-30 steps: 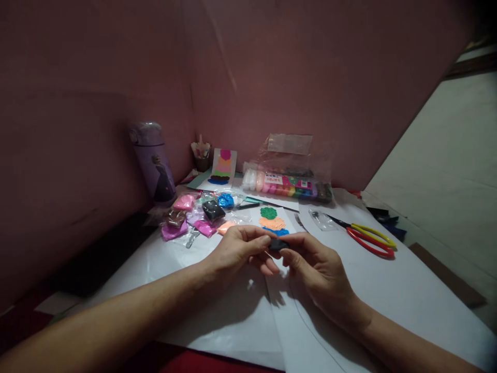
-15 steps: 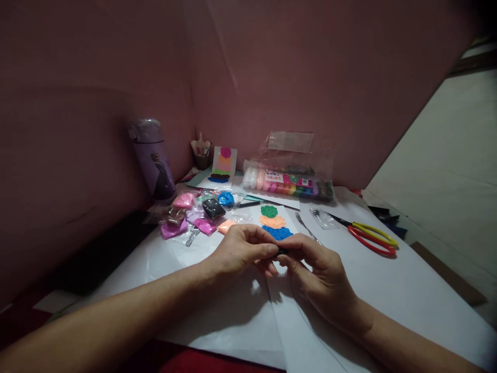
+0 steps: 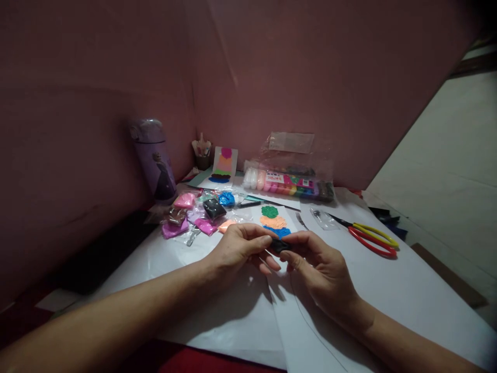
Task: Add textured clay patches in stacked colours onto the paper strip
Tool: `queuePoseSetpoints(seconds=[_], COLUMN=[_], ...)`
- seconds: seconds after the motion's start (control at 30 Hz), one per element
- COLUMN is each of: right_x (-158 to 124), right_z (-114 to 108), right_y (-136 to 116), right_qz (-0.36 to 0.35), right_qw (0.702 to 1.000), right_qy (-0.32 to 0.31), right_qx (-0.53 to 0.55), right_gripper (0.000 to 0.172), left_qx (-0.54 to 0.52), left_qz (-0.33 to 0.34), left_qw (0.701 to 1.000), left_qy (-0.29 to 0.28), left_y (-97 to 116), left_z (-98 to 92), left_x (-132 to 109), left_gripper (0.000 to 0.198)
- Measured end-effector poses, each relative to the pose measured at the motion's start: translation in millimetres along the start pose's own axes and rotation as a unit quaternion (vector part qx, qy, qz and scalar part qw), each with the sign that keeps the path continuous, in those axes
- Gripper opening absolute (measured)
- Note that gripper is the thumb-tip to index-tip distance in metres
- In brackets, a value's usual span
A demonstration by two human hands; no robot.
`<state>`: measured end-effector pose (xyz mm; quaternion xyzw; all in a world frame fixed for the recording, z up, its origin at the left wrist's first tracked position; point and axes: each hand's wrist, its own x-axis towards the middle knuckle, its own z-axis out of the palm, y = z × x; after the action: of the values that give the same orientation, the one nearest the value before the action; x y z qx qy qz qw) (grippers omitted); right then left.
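A small lump of black modelling clay (image 3: 279,245) is pinched between both hands above the paper. My left hand (image 3: 243,248) grips its left end with thumb and fingers. My right hand (image 3: 320,264) holds the other end between thumb and forefinger. Just beyond the fingers lies a white sheet with stacked patches of textured clay: a green patch (image 3: 269,211), an orange patch (image 3: 273,222) and a blue patch (image 3: 277,231), partly hidden by the hands. A fork (image 3: 302,220) rests to the right of that sheet.
Clay packets, among them a black packet (image 3: 214,209), lie left of the sheet. Farther back stand a purple bottle (image 3: 156,166), a coloured sample card (image 3: 223,166) and a clear bag of clay (image 3: 289,184). Scissors (image 3: 375,239) lie at right. White paper (image 3: 217,324) covers the table.
The fingers have shifted on the black clay, and more of it shows between them. My hands have drawn slightly apart; the other things stay in place.
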<state>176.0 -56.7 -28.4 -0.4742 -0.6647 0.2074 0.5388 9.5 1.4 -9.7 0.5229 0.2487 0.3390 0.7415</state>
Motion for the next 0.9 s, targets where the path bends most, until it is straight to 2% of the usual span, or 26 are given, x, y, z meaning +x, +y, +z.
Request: queuePoseSetpoints(seconds=[0.3,0.57,0.73,0.9], right_x=[-2.2,-1.9,-0.7,0.2], right_z=[-1.4,-2.0,-2.7,-2.6], right_y=[-2.7,-4.8,-4.4,-5.3], right_qz=[-0.043,-0.056,-0.024,-0.047], right_qw=[0.998,0.994,0.997,0.997], right_qy=[-0.025,-0.041,-0.019,-0.015], right_qx=[-0.03,-0.082,-0.071,-0.055], right_gripper=[0.016,0.015,0.011,0.01], left_qx=[0.026,0.098,0.038,0.016], left_qz=[-0.042,-0.01,0.0,-0.031], left_qw=[0.999,0.993,0.999,0.999], left_qy=[-0.001,0.062,0.034,0.015], left_y=[0.9,5.4,2.6,0.6], left_z=[3.0,7.9,7.2,4.0], left_x=[-1.9,-1.2,-2.0,-1.6], left_gripper=[0.027,0.022,0.024,0.026])
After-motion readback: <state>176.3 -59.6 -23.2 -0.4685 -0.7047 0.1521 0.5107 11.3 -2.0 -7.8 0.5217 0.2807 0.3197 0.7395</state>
